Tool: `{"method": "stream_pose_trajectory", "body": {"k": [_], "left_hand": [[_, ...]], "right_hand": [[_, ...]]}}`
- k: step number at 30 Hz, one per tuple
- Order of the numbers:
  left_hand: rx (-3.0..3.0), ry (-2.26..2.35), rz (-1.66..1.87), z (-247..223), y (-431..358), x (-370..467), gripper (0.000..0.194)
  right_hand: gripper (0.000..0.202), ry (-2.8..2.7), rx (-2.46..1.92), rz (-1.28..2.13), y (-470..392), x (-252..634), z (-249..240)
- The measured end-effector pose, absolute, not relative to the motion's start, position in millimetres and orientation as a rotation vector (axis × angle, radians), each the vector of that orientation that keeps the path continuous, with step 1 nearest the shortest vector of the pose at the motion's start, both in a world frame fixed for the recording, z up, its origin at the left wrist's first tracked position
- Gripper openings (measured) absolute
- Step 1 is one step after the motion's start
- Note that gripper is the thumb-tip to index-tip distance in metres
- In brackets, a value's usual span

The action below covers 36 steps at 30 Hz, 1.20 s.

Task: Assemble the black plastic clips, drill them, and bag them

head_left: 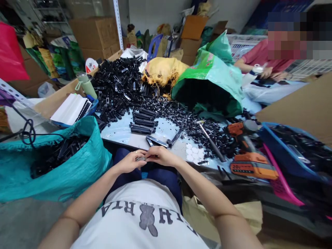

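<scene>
My left hand (131,162) and my right hand (161,155) meet above my lap at the table's front edge. The fingers of both are closed around a small greyish piece (141,159), mostly hidden, whose kind I cannot make out. Just beyond them lies a black and silver bracket-like part (157,141), with another black part (175,137) angled beside it. Several long black parts (142,128) lie in a row farther back. To the right of my right hand is a sheet of round white stickers (195,153).
Black parts (116,83) and small screw-like pieces (181,116) are heaped behind. A hammer (211,140) and an orange cordless drill (251,164) lie right. An open green sack (210,69) and teal sack (85,162) flank the work area. Another person (275,69) sits far right.
</scene>
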<state>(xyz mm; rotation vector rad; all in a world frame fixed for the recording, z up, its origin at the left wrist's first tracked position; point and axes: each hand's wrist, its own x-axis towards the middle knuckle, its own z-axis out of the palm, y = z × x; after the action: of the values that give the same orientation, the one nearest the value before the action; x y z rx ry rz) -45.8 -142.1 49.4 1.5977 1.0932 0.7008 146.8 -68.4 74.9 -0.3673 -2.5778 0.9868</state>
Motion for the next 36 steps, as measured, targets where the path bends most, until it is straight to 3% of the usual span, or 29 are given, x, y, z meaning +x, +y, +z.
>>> {"method": "stream_pose_trajectory", "body": {"k": [10,27,36], "left_hand": [[1.720,1.143,0.696,49,-109,-29,0.022],[1.174,0.760,0.392,44,-59,-35,0.041],[1.175,0.809,0.389,46,-54,-33,0.040]], "right_hand": [[0.027,-2.400,-0.728,1.133,-52,165,58],[0.025,-2.205,-0.457,1.413,-16,180,35],[0.028,-2.271,-0.511,1.314,-8,182,36]]}}
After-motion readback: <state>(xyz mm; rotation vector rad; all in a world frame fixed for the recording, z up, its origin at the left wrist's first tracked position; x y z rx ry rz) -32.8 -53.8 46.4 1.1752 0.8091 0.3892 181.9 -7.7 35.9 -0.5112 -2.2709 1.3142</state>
